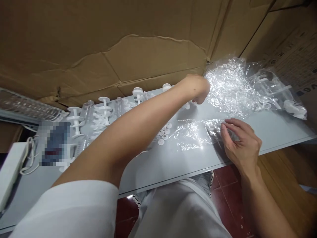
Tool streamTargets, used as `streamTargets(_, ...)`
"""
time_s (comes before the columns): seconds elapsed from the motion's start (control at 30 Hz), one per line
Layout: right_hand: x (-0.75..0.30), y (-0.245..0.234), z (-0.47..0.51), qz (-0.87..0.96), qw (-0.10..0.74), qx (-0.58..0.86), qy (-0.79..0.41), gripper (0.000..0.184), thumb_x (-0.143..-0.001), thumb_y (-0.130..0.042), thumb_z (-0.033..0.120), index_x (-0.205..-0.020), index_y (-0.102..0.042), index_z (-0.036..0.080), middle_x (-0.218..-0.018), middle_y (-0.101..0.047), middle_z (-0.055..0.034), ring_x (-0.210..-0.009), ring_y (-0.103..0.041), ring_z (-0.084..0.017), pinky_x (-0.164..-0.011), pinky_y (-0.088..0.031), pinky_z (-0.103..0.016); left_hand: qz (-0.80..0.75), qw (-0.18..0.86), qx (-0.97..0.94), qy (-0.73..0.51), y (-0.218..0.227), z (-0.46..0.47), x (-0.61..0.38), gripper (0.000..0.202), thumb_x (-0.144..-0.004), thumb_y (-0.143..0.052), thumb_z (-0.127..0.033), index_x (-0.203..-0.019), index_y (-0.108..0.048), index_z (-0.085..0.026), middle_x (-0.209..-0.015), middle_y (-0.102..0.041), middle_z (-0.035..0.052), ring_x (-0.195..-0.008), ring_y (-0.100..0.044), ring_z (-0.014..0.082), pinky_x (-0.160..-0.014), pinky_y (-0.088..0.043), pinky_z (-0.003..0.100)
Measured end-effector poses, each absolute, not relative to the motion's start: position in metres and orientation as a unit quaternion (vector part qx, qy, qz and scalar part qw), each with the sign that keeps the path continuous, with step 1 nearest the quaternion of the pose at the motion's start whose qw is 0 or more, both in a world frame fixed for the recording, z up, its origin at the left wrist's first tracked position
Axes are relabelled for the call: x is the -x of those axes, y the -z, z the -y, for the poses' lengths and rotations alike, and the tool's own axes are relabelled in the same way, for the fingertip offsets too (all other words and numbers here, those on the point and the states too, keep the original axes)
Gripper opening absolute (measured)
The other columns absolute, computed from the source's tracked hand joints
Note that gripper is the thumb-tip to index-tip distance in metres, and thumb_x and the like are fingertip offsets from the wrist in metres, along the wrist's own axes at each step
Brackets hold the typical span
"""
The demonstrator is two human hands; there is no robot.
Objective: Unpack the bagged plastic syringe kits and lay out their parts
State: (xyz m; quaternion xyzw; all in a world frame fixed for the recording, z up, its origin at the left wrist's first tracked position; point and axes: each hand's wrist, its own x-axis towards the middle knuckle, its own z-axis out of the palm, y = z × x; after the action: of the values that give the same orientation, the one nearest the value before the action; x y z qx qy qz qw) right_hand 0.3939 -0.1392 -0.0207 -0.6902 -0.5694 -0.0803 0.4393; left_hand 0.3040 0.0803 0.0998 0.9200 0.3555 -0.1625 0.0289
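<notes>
My left hand (199, 87) reaches across to the back of the table, beside a heap of crumpled clear plastic bags (230, 86). Its fingers curl downward and are mostly hidden, so what they hold cannot be made out. Small white pieces (187, 105) lie just below it. At the front right, my right hand (240, 140) has its thumb and index finger close together at the edge of a clear plastic bag (195, 134) lying flat. A small white part (211, 129) shows at that bag near the fingertips. Several round white discs (164, 132) lie left of the bag.
White plastic spindle-like parts (76, 122) and clear ribbed pieces (88, 110) stand along the table's (153, 168) left. A bag of white parts (277, 94) lies at right. Cardboard (148, 59) walls the back. A white power strip (12, 172) and cable sit far left.
</notes>
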Motion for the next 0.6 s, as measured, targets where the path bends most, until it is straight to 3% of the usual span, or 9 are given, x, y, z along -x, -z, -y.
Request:
streamTargets(0.13,-0.403,0.024,0.146,0.565,0.420,0.704,0.098,0.014,-0.097,-0.070,0.028,-0.107,-0.079,0.025,-0.115,-0.078,-0.0099,-0.115,-0.073,-0.030,-0.105,-0.057,-0.053,-0.390,0.081,-0.893,0.209,-0.083,-0.100,-0.324,0.018,-0.062,-0.093,-0.012,-0.071,-0.079,-0.021,-0.070,-0.063,0.0028,-0.100,-0.071,0.0381,-0.098,-0.051,0.052)
streamTargets(0.33,-0.408,0.028,0.143,0.579,0.384,0.714,0.081,0.017,-0.096,-0.073,0.032,-0.110,-0.080,0.025,-0.122,-0.077,-0.0100,-0.123,-0.069,-0.030,-0.109,-0.054,-0.054,-0.358,0.085,-0.929,0.045,-0.106,-0.080,-0.268,0.021,-0.072,-0.090,-0.033,-0.085,-0.081,-0.018,-0.072,-0.058,0.0021,-0.103,-0.070,0.0366,-0.094,-0.050,0.050)
streamTargets(0.43,-0.411,0.032,0.145,0.590,0.351,0.725,0.058,0.015,-0.098,-0.071,0.035,-0.105,-0.081,0.025,-0.122,-0.077,-0.0099,-0.122,-0.069,-0.032,-0.109,-0.053,-0.057,-0.325,0.105,-0.938,0.052,-0.114,-0.029,-0.208,0.014,-0.080,-0.080,-0.025,-0.070,-0.074,-0.018,-0.061,-0.053,0.0014,-0.085,-0.070,0.0295,-0.087,-0.052,0.046)
streamTargets(0.53,-0.412,0.035,0.149,0.584,0.337,0.737,0.048,0.017,-0.099,-0.069,0.037,-0.099,-0.081,0.025,-0.119,-0.077,-0.0093,-0.116,-0.071,-0.031,-0.106,-0.054,-0.057,-0.293,0.140,-0.939,0.116,-0.094,0.020,-0.165,0.033,-0.082,-0.067,-0.010,-0.052,-0.061,-0.019,-0.049,-0.050,0.0020,-0.057,-0.059,0.0200,-0.070,-0.051,0.038)
streamTargets(0.6,-0.411,0.035,0.150,0.575,0.336,0.745,0.043,0.018,-0.098,-0.069,0.039,-0.097,-0.081,0.025,-0.118,-0.078,-0.0088,-0.113,-0.072,-0.030,-0.105,-0.054,-0.055,-0.291,0.185,-0.936,0.076,-0.070,0.042,-0.157,0.035,-0.090,-0.062,-0.011,-0.056,-0.065,-0.020,-0.055,-0.058,0.0033,-0.055,-0.058,0.0188,-0.065,-0.051,0.036)
